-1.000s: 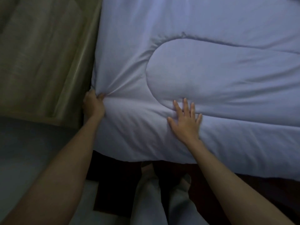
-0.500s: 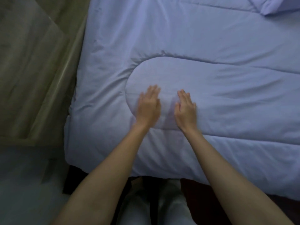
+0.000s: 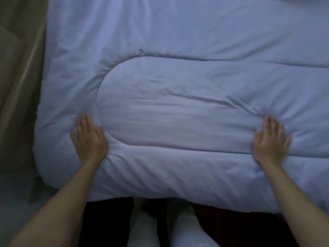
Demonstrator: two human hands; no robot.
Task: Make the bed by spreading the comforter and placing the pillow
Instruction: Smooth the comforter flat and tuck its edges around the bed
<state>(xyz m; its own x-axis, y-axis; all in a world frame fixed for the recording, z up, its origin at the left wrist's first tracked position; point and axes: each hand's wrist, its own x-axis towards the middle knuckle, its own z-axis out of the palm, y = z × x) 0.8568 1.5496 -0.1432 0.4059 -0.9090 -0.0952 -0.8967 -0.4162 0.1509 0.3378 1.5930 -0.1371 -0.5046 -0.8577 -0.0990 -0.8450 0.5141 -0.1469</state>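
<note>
Pale blue quilted comforter (image 3: 178, 113), stitched in long rounded channels, spread flat across the bed, near edge draped over the bedside. Left hand (image 3: 89, 139) flat and open, palm down, fingers together, gripping nothing, pressed beside the rounded end of a channel. Right hand (image 3: 270, 141) likewise flat, open and empty, pressed well apart from the left, cloth bunched in small creases ahead of its fingertips (image 3: 268, 120); likely smoothing the padding outward. Half a second ago, both hands side by side at the channel's rounded end; now swept wide apart. Olive-tan wall (image 3: 17, 77) alongside the bed's left edge. Pillow not clearly in view.
</note>
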